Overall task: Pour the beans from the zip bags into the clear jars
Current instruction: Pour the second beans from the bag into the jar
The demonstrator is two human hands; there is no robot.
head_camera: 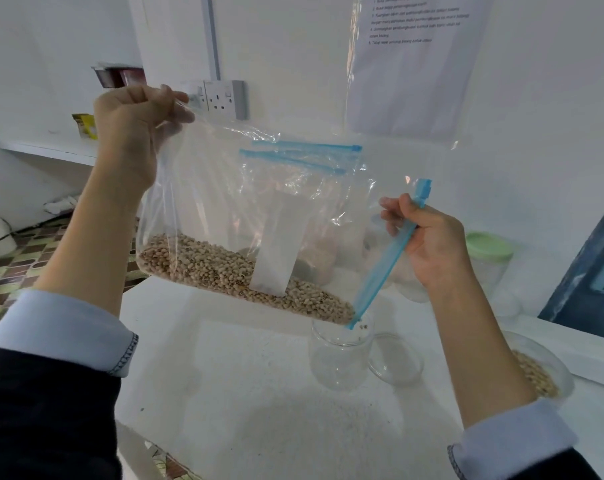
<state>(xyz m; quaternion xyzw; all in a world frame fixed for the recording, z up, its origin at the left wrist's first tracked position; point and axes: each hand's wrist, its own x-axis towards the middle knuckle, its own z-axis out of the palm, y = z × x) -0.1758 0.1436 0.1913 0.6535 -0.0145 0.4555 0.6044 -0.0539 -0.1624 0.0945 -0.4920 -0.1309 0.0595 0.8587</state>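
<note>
- Clear plastic zip bag with a blue zip strip [259,209]: held in the air above the white tabletop [241,393], tilted so its bottom corner is high at the left and its mouth low at the right. A white label panel shows on its face.
- Pale speckled beans [224,268]: banked along the bag's lower edge, sloping down toward the mouth corner; a few appear already at or past the opening.
- Left hand [138,123]: fingers curled, pinching the raised corner of the bag.
- Right hand [428,240]: fingers curled round the blue zip strip near its slider end, holding the mouth of the bag.
- Open clear glass jar [340,358]: upright on the tabletop, directly below the low end of the zip strip, which seems to reach just into its rim. Almost empty; a few beans may be inside.
- Clear round lid [397,362]: lying flat, just beside the jar on its right.
- Clear container holding beans [539,372]: at the right edge, partly hidden by the right forearm.
- Green-lidded clear jar [489,261]: behind the right hand, near the wall.
- Further blue-zipped bags [300,154]: seen through the held bag, at the back.
- Step in hand: pouring judged to be just beginning.
- Next move: raise the left corner higher, keeping the mouth narrow and centred over the jar so that beans do not spill.
</note>
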